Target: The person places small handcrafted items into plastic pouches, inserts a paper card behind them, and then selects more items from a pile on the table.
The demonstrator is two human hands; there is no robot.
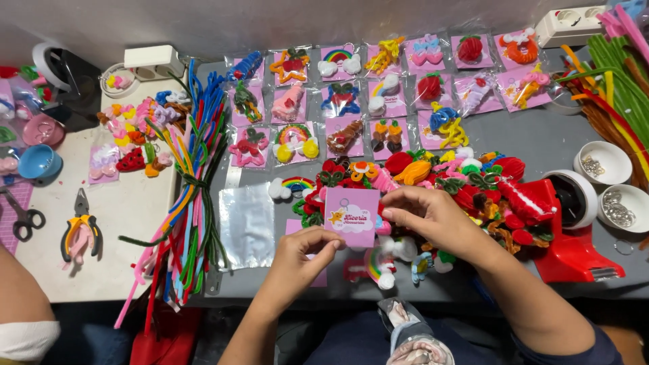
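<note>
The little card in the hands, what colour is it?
The card is pink, with a white cloud shape and a small orange star; the head view shows it clearly.

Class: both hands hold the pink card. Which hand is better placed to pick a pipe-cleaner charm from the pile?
Probably the right hand: it rests against the charm pile, while the left hand pinches the pink card from below.

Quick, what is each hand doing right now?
Left hand: fingers pinch the pink card at its lower edge.
Right hand: fingers grip the card's right edge.
</note>
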